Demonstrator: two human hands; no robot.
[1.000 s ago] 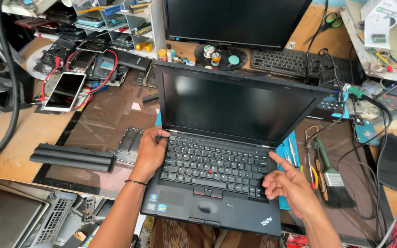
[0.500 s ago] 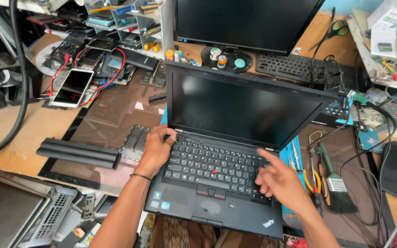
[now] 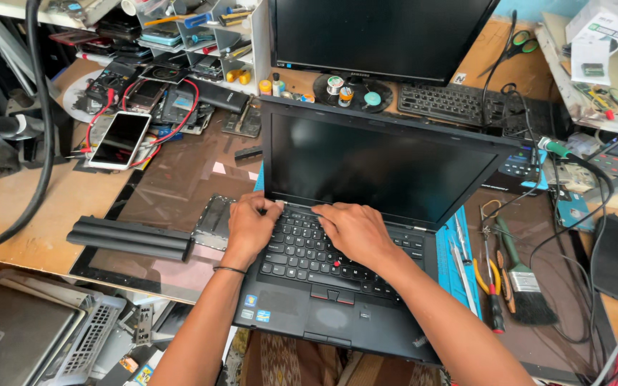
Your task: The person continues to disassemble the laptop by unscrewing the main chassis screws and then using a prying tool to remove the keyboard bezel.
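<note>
A black laptop [image 3: 384, 168] stands open on the workbench in front of me, its screen dark. My left hand [image 3: 250, 226] rests on the upper left corner of its keyboard [image 3: 302, 257], fingers curled down onto the top key row near the hinge. My right hand [image 3: 352, 230] lies flat over the middle of the keyboard, fingertips reaching toward the same top row, close beside my left hand. Neither hand holds anything. A thin bracelet circles my left wrist.
A long black battery pack [image 3: 130, 239] lies left of the laptop. A white phone [image 3: 119, 139] with red wires sits further left. Pliers, screwdrivers and a brush [image 3: 523, 275] lie to the right. A monitor [image 3: 377, 36] and a spare keyboard [image 3: 448, 104] stand behind.
My right hand has moved from the laptop's right palm rest up and left onto the middle of the keyboard. My left hand has stayed at the upper left keys.
</note>
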